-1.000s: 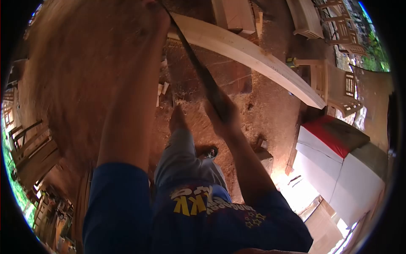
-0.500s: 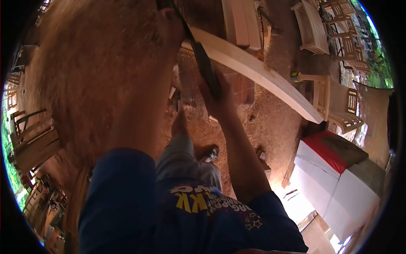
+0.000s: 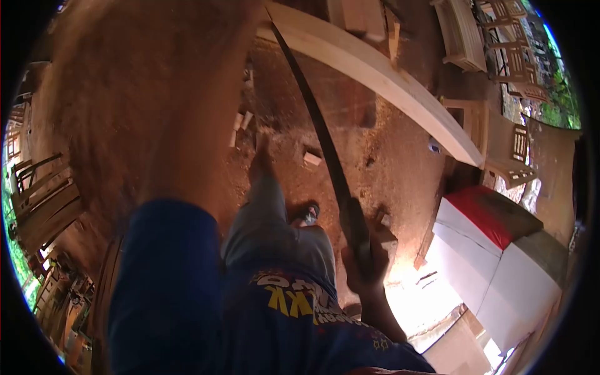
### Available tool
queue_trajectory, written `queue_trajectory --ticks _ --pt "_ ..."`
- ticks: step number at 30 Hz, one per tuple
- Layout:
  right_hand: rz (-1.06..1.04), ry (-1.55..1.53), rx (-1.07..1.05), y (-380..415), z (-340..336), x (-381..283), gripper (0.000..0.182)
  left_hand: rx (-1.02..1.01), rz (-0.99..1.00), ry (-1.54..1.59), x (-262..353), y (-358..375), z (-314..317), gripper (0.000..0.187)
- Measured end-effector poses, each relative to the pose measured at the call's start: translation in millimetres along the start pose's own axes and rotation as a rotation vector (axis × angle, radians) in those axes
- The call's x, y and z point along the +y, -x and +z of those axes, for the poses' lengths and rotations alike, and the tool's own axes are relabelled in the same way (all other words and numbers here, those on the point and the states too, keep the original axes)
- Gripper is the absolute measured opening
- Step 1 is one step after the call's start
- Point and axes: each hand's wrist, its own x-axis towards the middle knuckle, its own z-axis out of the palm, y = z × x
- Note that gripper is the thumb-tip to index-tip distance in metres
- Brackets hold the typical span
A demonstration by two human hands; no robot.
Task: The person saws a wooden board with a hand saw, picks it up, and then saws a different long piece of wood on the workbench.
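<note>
My right hand (image 3: 365, 265) is wrapped around the handle end of a handsaw (image 3: 315, 119), low on the right near my body. Its long dark blade runs up and to the left, and the tip meets the left end of a long pale wooden plank (image 3: 375, 72). My left arm reaches far forward. My left hand (image 3: 240, 12) is at the top edge beside that plank end, blurred and cut off, so its fingers cannot be made out.
Wood offcuts (image 3: 312, 159) lie on the brown dirt floor near my feet. Wooden benches (image 3: 459, 37) and chairs stand at the right, and more wooden furniture (image 3: 47, 215) at the left. A white box-like object with a red strip (image 3: 481, 219) sits at lower right.
My right hand has drawn the saw back toward my body, down and to the right, exposing much more blade. The plank and my left hand appear higher in view.
</note>
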Motion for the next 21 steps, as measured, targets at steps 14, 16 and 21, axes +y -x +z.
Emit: queue_trajectory --ticks 14,16,21 --pt "0.045 -0.485 0.094 -172 52 -25 0.042 0.042 0.013 0.013 -26 7 12 0.009" --pt "0.273 -0.466 -0.045 -85 28 -1 0.047 0.049 0.058 0.015 -25 3 19 0.009" --pt "0.025 -0.115 0.000 34 -13 15 0.051 -0.023 -0.010 0.033 -14 12 7 0.008"
